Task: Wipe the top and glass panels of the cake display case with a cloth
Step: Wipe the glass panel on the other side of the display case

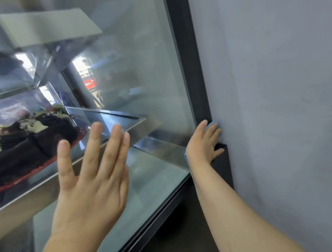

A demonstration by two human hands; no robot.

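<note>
Now your left hand [92, 183] spreads open, empty, before the glass panel [136, 68]; at the panel's lower right corner your right hand [203, 142] presses the cloth [213, 124] flat with straight fingers.

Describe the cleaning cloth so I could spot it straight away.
Find the display case's big glass panel and follow it right to the black frame beside the grey wall. Low on that frame, the right hand presses flat on the cloth. It is the only pale blue thing there, peeking out from under the hand.
</note>
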